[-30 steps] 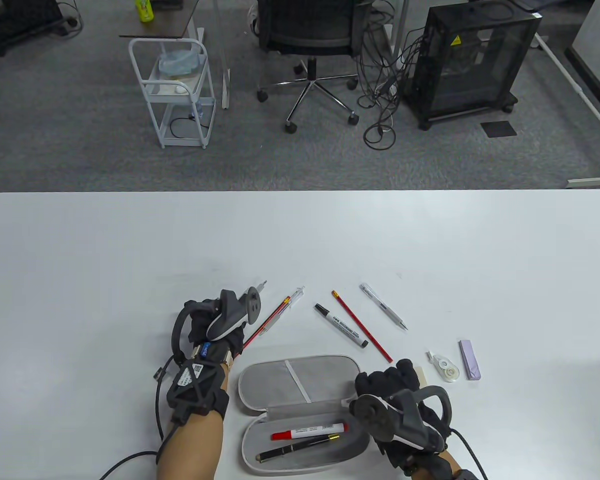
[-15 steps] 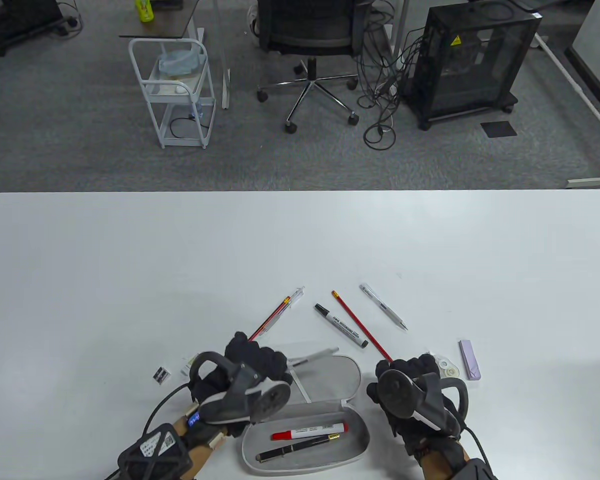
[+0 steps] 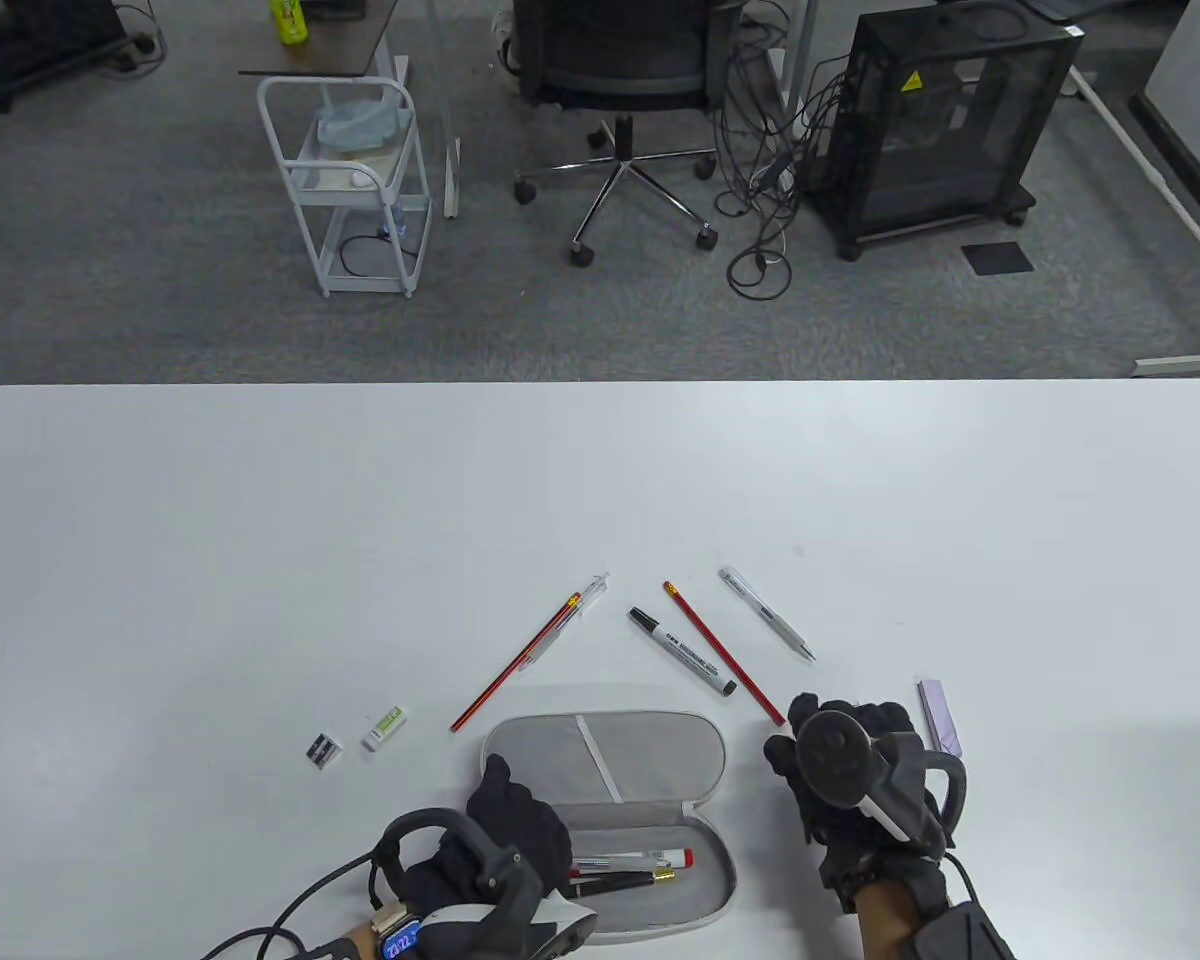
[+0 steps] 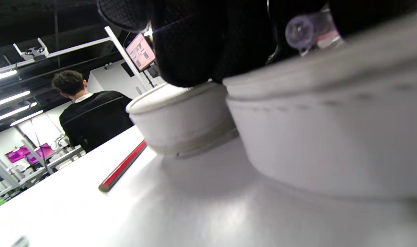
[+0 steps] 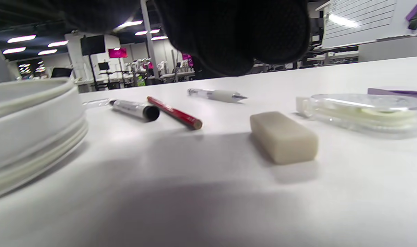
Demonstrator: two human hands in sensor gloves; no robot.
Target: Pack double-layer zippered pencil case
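Packing partly done: pencil case (image 3: 600, 800) lies open at near table edge, few pens inside. Left hand (image 3: 505, 830) is placed at near tray with clear pen (image 3: 610, 860); grip cannot be told. Right hand (image 3: 850, 770) is held above eraser (image 5: 282, 137), nothing gripped. Pencils, pens, correction tape (image 5: 362, 111) are left outside.

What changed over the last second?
The left hand carried a clear pen from the table's left side into the pencil case. The right hand shifted right, over the eraser. The loose pens and pencils above the case stayed put.
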